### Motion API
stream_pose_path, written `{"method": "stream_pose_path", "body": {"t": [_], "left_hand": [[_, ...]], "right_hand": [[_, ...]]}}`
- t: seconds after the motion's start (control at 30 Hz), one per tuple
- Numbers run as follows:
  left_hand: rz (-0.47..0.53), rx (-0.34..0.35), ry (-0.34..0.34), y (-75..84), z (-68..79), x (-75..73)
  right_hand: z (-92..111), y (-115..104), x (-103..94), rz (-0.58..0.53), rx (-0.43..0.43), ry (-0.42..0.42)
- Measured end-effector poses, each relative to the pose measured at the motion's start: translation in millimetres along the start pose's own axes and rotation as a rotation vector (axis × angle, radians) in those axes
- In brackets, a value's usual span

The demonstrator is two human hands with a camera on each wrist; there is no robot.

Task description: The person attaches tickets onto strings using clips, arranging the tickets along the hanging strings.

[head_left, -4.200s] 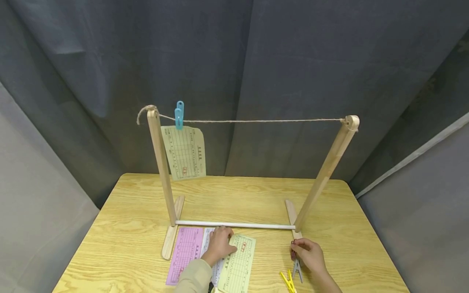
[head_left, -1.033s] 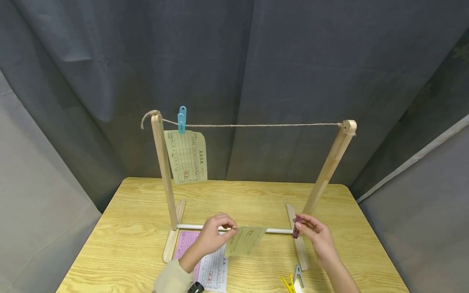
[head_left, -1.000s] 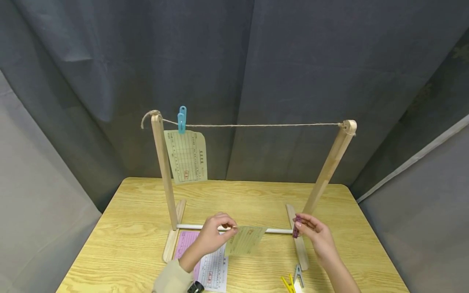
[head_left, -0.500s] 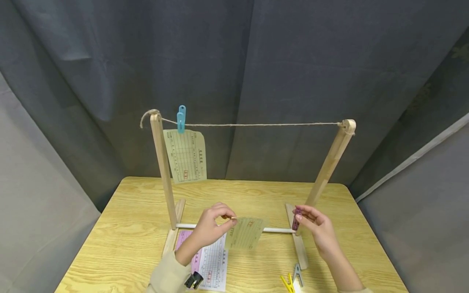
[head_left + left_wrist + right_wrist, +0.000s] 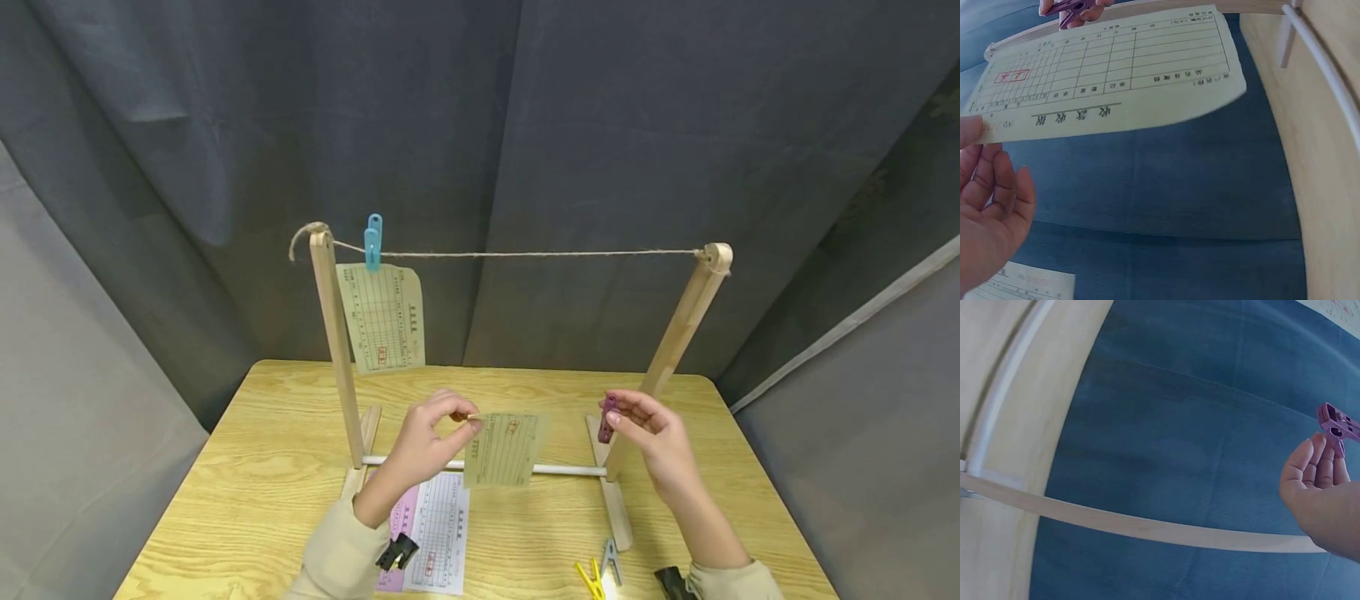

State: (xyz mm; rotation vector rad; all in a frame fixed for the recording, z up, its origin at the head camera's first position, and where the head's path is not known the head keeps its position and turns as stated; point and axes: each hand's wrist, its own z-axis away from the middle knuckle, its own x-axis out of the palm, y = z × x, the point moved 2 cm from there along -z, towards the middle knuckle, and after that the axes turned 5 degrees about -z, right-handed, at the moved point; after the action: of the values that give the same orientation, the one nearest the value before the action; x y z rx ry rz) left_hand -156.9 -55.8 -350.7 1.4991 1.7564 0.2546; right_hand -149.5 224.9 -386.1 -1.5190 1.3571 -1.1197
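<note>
My left hand pinches a pale green receipt sheet by its edge and holds it up in front of the stand's white bar. Printed lines and a red stamp show on the sheet in the left wrist view. To the right, my right hand pinches a purple clothespin between thumb and fingers, near the right post. Above both hands a twine line runs between the posts. At its left end a blue clothespin holds another green receipt.
A wooden stand with a left post, a right post and a low white bar stands on the table. White and pink receipts lie front left; yellow and grey clothespins lie front right.
Seconds ago my left hand was on the papers and my right hand at the clothespins on the table. Both have risen, carrying the green receipt and purple clothespin, and are still moving up.
</note>
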Motion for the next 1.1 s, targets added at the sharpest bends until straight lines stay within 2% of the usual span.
{"method": "stream_pose_path", "body": {"t": [0.33, 0.57, 0.8, 0.93, 1.1], "left_hand": [[0.04, -0.026, 0.065, 6.5, -15.0, -11.3], [0.136, -0.028, 0.09, -20.5, -19.9, -12.0], [0.191, -0.048, 0.107, -17.7, -28.5, -21.9], [0.22, -0.063, 0.152, -19.8, -34.5, -25.7], [0.263, -0.128, 0.238, -20.4, -44.1, -32.5]], "right_hand": [[-11, -20, 9.7, -0.05, -0.081, -0.044], [-18, -32, 15.8, -0.086, -0.14, -0.062], [-24, -41, 21.2, -0.13, -0.182, -0.046], [-29, -48, 26.0, -0.167, -0.222, -0.058], [-37, -59, 31.8, -0.199, -0.26, -0.1]]}}
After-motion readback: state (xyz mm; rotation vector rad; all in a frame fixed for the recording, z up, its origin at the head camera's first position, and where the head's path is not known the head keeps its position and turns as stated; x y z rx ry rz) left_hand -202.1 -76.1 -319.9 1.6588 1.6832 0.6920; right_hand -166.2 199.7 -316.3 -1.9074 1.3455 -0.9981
